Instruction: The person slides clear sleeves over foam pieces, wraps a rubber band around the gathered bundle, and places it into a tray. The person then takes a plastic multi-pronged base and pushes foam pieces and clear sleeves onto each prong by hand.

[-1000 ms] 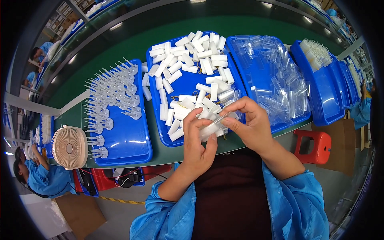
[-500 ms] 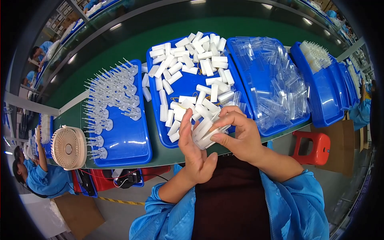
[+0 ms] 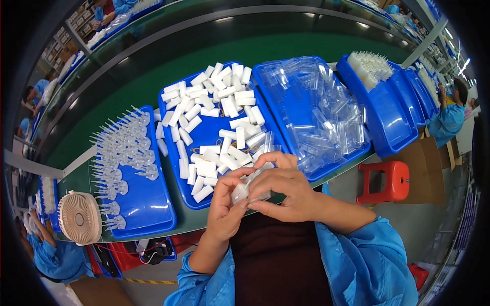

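The left hand and right hand both gripped a small white plastic piece, held between their fingertips just above the worktop's near edge, beside a blue tray of white blocks.

Four trays sit side by side on the table. The left tray holds small parts with thin pins, standing in rows. Next to it on the right, the middle tray holds a heap of little blocks. Right of that, a third tray holds clear sleeves. The far right tray has a small pile of parts at its back. A small fan stands left of the left tray. A stool sits below the table edge on the right. Both hands, the left hand and the right hand, meet in front of the middle tray.
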Demonstrator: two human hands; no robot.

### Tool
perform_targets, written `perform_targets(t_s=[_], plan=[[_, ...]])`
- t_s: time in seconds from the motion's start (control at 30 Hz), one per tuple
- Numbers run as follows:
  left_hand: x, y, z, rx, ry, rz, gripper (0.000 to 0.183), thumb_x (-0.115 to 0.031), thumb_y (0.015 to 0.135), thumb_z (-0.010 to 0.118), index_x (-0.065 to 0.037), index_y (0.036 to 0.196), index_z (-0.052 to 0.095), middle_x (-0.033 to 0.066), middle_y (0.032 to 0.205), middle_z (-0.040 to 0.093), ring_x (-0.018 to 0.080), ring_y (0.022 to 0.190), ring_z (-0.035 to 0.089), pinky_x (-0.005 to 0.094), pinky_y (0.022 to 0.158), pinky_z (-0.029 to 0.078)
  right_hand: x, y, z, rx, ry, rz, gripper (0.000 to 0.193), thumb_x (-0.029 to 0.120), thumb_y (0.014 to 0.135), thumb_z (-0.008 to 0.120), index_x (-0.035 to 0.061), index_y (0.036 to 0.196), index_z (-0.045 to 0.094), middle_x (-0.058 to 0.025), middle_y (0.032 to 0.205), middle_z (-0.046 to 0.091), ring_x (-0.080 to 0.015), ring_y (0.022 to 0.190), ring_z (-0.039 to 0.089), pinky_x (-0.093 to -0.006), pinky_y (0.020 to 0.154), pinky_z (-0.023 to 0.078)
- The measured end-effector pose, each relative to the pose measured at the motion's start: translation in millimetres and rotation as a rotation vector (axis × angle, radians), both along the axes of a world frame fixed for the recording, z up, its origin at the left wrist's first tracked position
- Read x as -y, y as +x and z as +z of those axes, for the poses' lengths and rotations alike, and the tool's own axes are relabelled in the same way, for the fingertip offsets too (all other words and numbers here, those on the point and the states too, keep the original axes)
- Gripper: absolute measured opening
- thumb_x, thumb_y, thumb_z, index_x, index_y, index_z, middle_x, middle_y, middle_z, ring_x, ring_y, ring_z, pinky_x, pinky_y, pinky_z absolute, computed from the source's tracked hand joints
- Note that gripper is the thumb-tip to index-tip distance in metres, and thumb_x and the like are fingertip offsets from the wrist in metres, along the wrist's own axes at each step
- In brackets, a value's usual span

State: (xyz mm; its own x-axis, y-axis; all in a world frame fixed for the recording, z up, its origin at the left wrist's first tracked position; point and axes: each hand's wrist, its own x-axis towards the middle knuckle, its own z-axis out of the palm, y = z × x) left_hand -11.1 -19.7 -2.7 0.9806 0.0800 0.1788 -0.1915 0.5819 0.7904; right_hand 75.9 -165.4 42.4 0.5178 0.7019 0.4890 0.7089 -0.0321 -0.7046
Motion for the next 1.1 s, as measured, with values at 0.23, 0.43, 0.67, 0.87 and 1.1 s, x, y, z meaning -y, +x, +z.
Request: perform_targets(t_s=[0.23, 0.43, 0.67, 0.87, 1.1], plan=[[-1, 5, 0, -0.071, -0.02, 0.033, 0.024, 0.004, 0.082, 0.049, -0.005, 0.103, 0.044, 0.018, 0.129, 0.039, 0.0227, 0.118, 0.042, 0.0362, 0.1, 0.035, 26, 51, 32, 0.107, -0.274, -0.013, 0.027, 0.031, 0.071, 0.073, 0.0144, 0.09, 0.064, -0.0016, 0.094, 0.064, -0.0217, 0.095, 0.057, -0.0359, 0.083, 0.035], [7, 5, 0, -0.115, 0.089, 0.145, 0.024, -0.004, 0.085, 0.056, -0.004, 0.107, 0.045, 0.0163, 0.131, 0.039, 0.0231, 0.119, 0.042, 0.0362, 0.1, 0.035, 57, 134, 31, 0.463, -1.117, -0.588, 0.033, 0.037, 0.066, 0.074, 0.0097, 0.083, 0.068, -0.008, 0.084, 0.066, -0.0247, 0.087, 0.061, -0.0381, 0.079, 0.043], [5, 6, -1, -0.102, 0.279, 0.262, 0.022, -0.008, 0.086, 0.057, -0.003, 0.105, 0.046, 0.0143, 0.13, 0.039, 0.0196, 0.113, 0.043, 0.0307, 0.096, 0.034, 49, 154, 3, 0.472, -1.357, -0.576, 0.031, 0.035, 0.071, 0.069, 0.007, 0.085, 0.068, -0.0105, 0.084, 0.066, -0.0271, 0.084, 0.064, -0.0369, 0.073, 0.048], [0, 8, -6, -0.053, 0.589, 0.419, 0.022, -0.009, 0.083, 0.061, -0.003, 0.102, 0.051, 0.0148, 0.128, 0.04, 0.0227, 0.113, 0.044, 0.0313, 0.094, 0.034, 30, 122, 19, -0.13, -0.277, -0.366, 0.025, 0.016, 0.083, 0.059, 0.0005, 0.102, 0.06, -0.0046, 0.081, 0.062, -0.0085, 0.062, 0.054, -0.022, 0.055, 0.043], [3, 9, 4, -0.056, 0.692, 0.441, 0.022, -0.006, 0.079, 0.065, -0.004, 0.1, 0.059, 0.0147, 0.127, 0.039, 0.0264, 0.111, 0.047, 0.0334, 0.089, 0.041, -2, 31, 20, -0.888, 0.362, -0.029, 0.025, 0.013, 0.089, 0.056, 0.0021, 0.112, 0.052, -0.0015, 0.089, 0.055, -0.0017, 0.058, 0.041, -0.0157, 0.052, 0.035]])
